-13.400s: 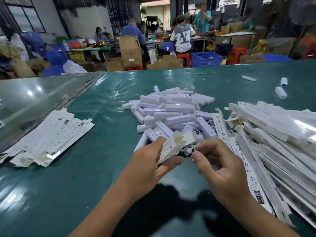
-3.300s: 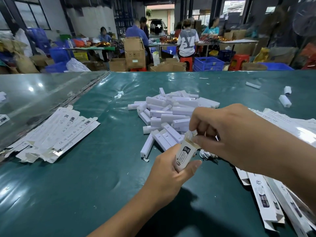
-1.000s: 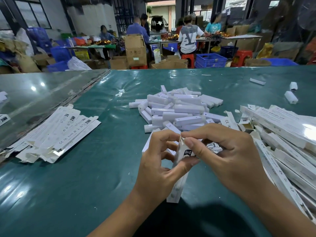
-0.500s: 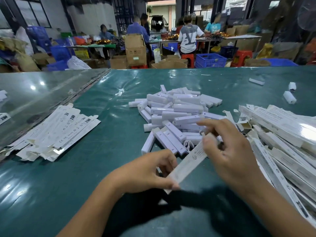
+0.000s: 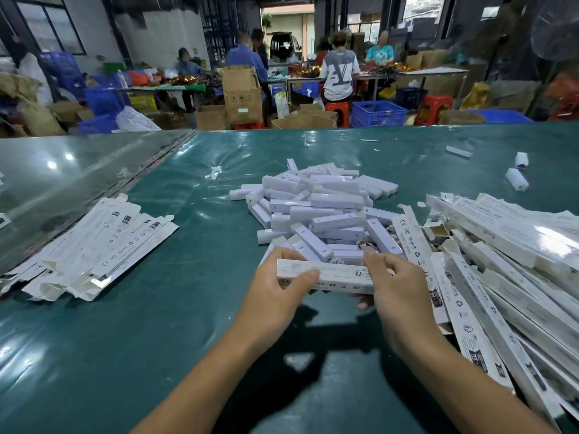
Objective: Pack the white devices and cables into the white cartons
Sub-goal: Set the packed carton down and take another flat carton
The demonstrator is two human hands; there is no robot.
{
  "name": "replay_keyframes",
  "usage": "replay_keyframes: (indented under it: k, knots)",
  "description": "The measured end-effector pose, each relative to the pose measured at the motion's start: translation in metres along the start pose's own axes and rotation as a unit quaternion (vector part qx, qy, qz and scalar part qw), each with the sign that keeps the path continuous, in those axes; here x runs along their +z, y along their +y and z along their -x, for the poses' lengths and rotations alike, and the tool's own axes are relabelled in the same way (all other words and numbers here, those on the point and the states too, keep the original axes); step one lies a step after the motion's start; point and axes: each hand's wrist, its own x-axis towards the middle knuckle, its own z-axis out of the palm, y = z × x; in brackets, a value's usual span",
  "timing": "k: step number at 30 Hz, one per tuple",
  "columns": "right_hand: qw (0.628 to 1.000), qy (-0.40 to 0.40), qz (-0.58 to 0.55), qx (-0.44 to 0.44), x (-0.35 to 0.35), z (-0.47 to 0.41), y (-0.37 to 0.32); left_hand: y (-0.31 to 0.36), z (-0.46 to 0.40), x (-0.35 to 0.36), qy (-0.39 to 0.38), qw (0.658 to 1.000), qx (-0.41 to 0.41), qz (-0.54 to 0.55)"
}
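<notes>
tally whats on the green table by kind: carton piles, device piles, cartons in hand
carton piles: 2, one left, one right
device piles: 1
carton held by left hand and right hand: 1
total: 4
</notes>
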Motion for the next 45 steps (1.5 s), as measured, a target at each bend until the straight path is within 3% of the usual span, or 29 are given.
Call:
replay_keyframes:
  k: [3,6,8,14,18,21,24,27,29,35,38,40,42,43,45]
  knots:
    - [0.998,0.002,0.058,-0.019,-0.007,-0.01,-0.001,0.005,-0.002,-0.018,-0.03,0.986,0.079,-0.14]
    - [0.992,-0.025,0.122,-0.035,-0.006,-0.007,0.003,0.007,0.002,-0.016,-0.116,0.926,0.196,-0.301]
    - [0.989,-0.045,0.138,-0.036,-0.004,-0.004,0.006,0.002,0.007,-0.004,-0.151,0.887,0.21,-0.383]
    - [0.983,-0.163,0.087,0.024,-0.002,0.004,-0.009,0.002,0.005,-0.015,-0.168,0.909,0.141,-0.353]
    - [0.954,-0.176,0.237,-0.048,-0.007,0.004,-0.02,0.012,-0.005,-0.051,-0.122,0.918,0.07,-0.37]
    - [0.947,-0.15,0.277,-0.069,-0.026,0.0,-0.034,0.007,-0.012,-0.084,-0.043,0.887,-0.016,-0.459]
    - [0.921,-0.106,0.356,-0.116,-0.05,-0.009,-0.043,-0.01,-0.009,-0.118,0.057,0.829,-0.132,-0.541]
    - [0.889,-0.066,0.433,-0.135,-0.068,-0.019,-0.047,-0.024,-0.004,-0.146,0.1,0.77,-0.235,-0.584]
    - [0.87,-0.058,0.471,-0.132,-0.076,-0.022,-0.045,-0.028,-0.005,-0.156,0.116,0.758,-0.275,-0.581]
    - [0.852,-0.026,0.495,-0.167,-0.087,-0.032,-0.042,-0.024,-0.007,-0.159,0.15,0.742,-0.309,-0.575]
    - [0.832,0.01,0.52,-0.192,-0.091,-0.033,-0.046,-0.011,-0.005,-0.146,0.188,0.703,-0.257,-0.636]
    - [0.783,0.057,0.592,-0.181,-0.094,-0.028,-0.047,0.0,-0.008,-0.119,0.181,0.736,-0.113,-0.643]
    - [0.74,0.061,0.661,-0.108,-0.098,-0.023,-0.05,0.012,-0.011,-0.079,0.105,0.815,0.004,-0.57]
    - [0.731,0.046,0.675,-0.083,-0.099,-0.022,-0.051,0.016,-0.012,-0.059,0.061,0.849,0.041,-0.524]
    - [0.729,0.018,0.681,-0.067,-0.099,-0.024,-0.054,0.02,-0.015,-0.023,-0.011,0.881,0.095,-0.463]
